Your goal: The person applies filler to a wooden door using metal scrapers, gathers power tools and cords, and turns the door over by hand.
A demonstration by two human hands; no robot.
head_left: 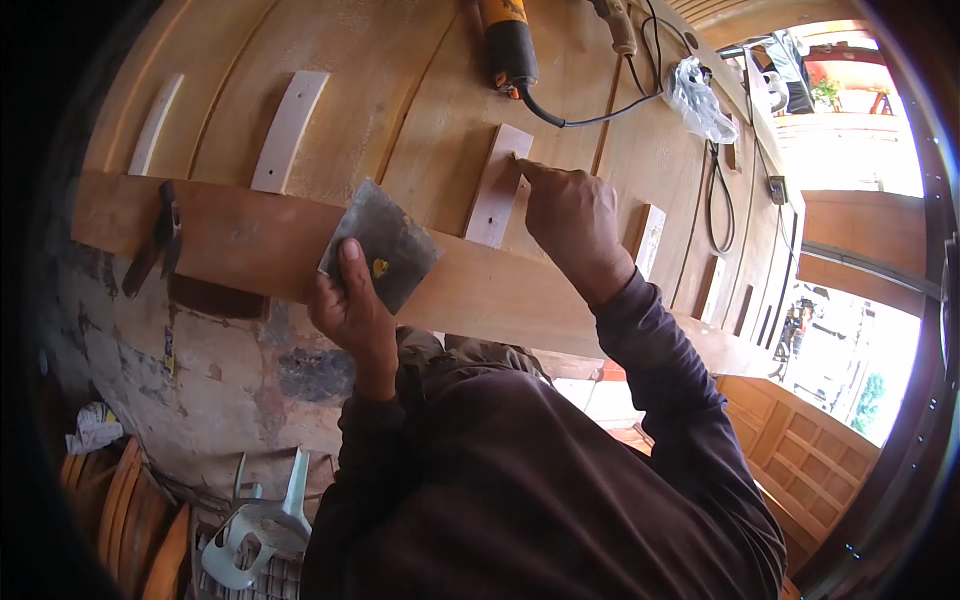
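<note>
My left hand [355, 315] grips a square, dark grey metal plate [405, 235], its thumb on top beside a small dab of yellow paste [379, 267]. My right hand [578, 215] reaches over the panel with its index finger stretched out and the other fingers curled under. That fingertip touches the upper end of a pale wooden strip [490, 205], where a little yellowish stuff shows. A dark hole marks the strip's lower part. Whether the curled fingers hold anything is hidden. Under both hands lies a large wooden panel [430, 130] with a plain front edge board.
More pale strips, one a holed strip [290, 130], lie across the panel. An orange and black power tool [510, 50] with its cord lies at the far side, near a clear plastic bag [698, 100]. A hammer [165, 235] hangs over the front edge. A pale plastic chair [255, 530] stands below left.
</note>
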